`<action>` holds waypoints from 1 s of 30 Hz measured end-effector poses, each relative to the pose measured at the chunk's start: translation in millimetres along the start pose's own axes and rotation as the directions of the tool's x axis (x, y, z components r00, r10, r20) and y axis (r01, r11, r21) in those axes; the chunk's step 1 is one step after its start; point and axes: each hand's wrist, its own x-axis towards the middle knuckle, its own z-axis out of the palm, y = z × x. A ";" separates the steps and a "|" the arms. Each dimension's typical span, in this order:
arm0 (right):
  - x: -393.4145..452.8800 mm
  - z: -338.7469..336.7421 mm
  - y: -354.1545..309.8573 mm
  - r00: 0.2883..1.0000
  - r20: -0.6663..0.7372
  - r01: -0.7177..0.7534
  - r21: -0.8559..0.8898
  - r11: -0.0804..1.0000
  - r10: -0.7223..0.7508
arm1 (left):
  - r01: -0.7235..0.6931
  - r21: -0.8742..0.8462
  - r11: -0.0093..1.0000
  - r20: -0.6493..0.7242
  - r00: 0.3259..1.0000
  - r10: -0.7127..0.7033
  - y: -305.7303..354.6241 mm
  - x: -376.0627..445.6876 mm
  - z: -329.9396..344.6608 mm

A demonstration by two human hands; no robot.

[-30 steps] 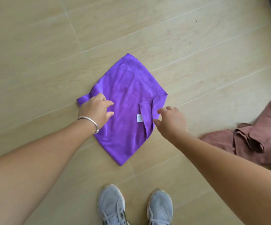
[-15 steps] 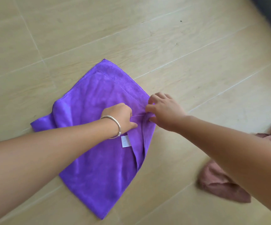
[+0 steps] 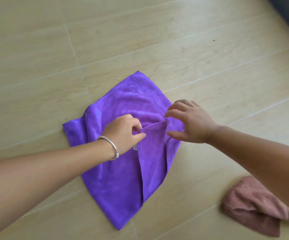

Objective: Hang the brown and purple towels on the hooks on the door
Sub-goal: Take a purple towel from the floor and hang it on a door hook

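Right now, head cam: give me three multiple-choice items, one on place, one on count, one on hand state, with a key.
1. Where does the brown towel lie relative to the purple towel?
A. on top of it
B. apart, on the floor at lower right
C. under it

2. How many towels show?
A. one
B. two
C. three

3. What is the left hand doing?
A. pinching the purple towel's folded edge
B. lying flat on the floor
C. holding the brown towel

Key: 1 B, bare floor separates them. 2 B, one purple, one brown. 3 A, thumb and fingers close on the hem, while the right hand is spread open.
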 end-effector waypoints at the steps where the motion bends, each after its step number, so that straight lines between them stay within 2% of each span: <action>1: 12.8 -3.5 -9.0 0.999 0.046 0.029 -0.009 1.000 -0.028 | -0.022 0.011 1.000 -0.015 1.000 0.023 2.8 -4.6 -9.6; 4: 42.7 -24.9 -40.7 0.979 0.184 0.095 -0.025 0.995 -0.089 | -0.077 0.067 0.995 -0.036 0.996 0.079 21.4 -20.5 -51.5; 7: 53.5 -68.4 -68.6 0.978 0.188 0.099 -0.031 0.995 -0.092 | -0.090 0.146 0.985 -0.068 0.993 0.100 51.2 -42.4 -111.0; 10: 55.5 -133.6 -97.4 0.976 0.204 0.088 -0.036 0.995 -0.079 | -0.040 0.128 0.991 -0.165 0.984 0.061 84.9 -71.2 -188.0; 16: 66.7 -290.7 -168.6 0.998 0.055 -0.008 0.105 0.994 0.002 | -0.010 0.095 0.995 -0.353 0.935 0.043 161.9 -127.6 -356.5; 18: 70.9 -335.7 -186.8 0.999 0.022 -0.024 0.047 0.999 0.022 | 0.001 0.088 0.996 -0.414 0.909 0.036 184.0 -143.1 -405.4; 23: 88.1 -417.0 -213.8 0.989 0.086 -0.093 -0.251 0.963 0.118 | 0.015 0.076 0.997 -0.537 0.843 0.028 214.6 -166.6 -505.3; 30: 135.4 -485.4 -227.2 0.948 -0.039 -0.309 -0.367 0.877 0.317 | 0.118 0.113 0.987 -0.610 0.792 -0.024 183.8 -168.5 -595.2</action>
